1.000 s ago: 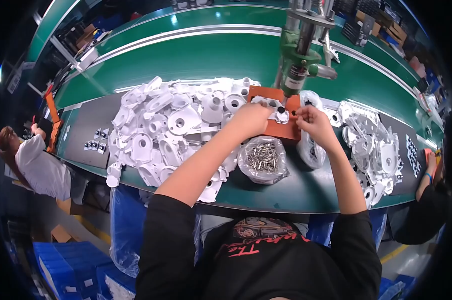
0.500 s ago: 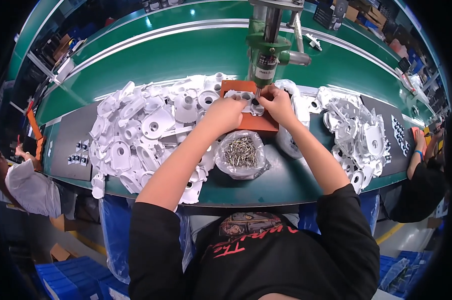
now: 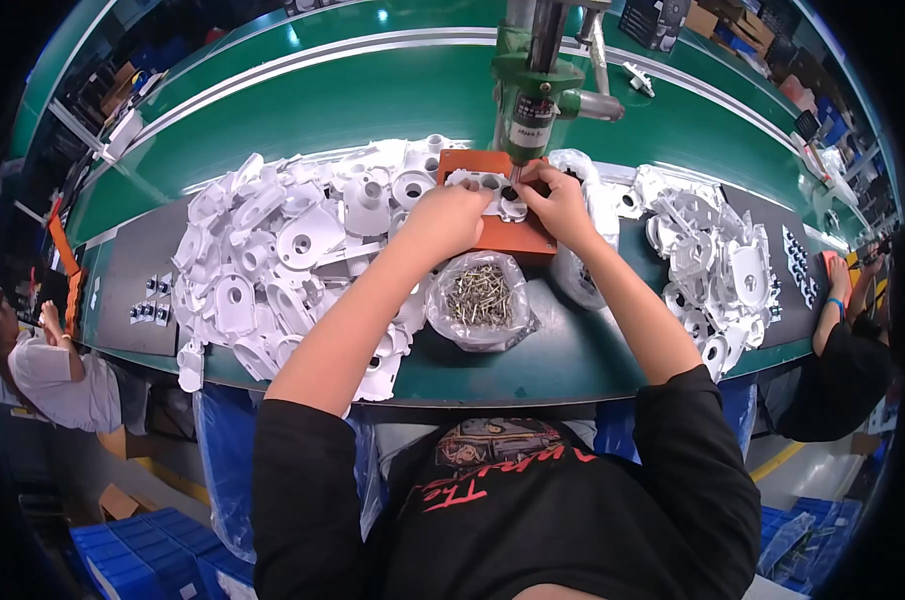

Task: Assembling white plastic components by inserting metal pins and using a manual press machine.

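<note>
A white plastic part (image 3: 512, 209) with round openings lies on an orange block (image 3: 517, 236), beneath the spindle of a green bench press (image 3: 528, 105). My left hand (image 3: 450, 218) is closed on the left end of that part, its fingertips partly hidden. Beside the spindle's lower tip, my right hand (image 3: 560, 207) is closed in a pinch over the part's right side; what sits between its fingers is too small to make out. Just in front of the block stands a clear plastic bag (image 3: 520, 325), rolled open and full of metal screws (image 3: 479, 296).
A large heap of white plastic parts (image 3: 302, 240) covers the bench to the left; another heap (image 3: 707, 260) lies right. A second plastic bag (image 3: 584, 275) stands by my right wrist. Dark mats (image 3: 142, 265) hold small pieces. Co-workers sit at both sides. Behind runs a green conveyor (image 3: 322, 110).
The view has shifted slightly. Both my hands stay at the white part under the press, with little visible movement. At the far left, a co-worker's hand has risen.
</note>
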The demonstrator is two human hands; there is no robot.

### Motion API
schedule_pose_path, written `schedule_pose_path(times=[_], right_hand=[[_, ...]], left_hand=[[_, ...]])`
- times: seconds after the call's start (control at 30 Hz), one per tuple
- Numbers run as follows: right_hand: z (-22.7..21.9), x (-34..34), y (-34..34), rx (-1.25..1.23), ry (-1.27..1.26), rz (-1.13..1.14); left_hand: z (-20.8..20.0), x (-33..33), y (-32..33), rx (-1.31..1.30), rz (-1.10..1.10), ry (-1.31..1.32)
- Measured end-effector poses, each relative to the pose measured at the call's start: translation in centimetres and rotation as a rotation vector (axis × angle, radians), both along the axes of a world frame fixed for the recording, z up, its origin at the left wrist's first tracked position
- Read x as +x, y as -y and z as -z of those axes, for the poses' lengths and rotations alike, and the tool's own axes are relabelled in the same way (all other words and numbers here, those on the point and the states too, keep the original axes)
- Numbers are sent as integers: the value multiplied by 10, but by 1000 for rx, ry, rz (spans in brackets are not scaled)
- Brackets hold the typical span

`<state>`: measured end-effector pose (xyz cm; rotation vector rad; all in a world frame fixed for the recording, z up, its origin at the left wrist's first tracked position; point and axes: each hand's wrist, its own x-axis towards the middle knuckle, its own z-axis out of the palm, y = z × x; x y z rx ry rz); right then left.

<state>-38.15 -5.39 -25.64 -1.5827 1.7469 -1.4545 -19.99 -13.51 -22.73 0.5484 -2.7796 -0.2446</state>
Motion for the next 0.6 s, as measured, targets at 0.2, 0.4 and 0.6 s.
schedule_pose_path(times=[0.2,0.4,0.6], right_hand=[[4,-2,3,-27,-51,-6],[3,-3,2,-43,-50,-2],[3,-3,1,-7,-109,-38]], left_hand=[[1,1,1,5,1,-15],[-4,0,-2,12,-2,27],[-2,0,-1,13,3,8]])
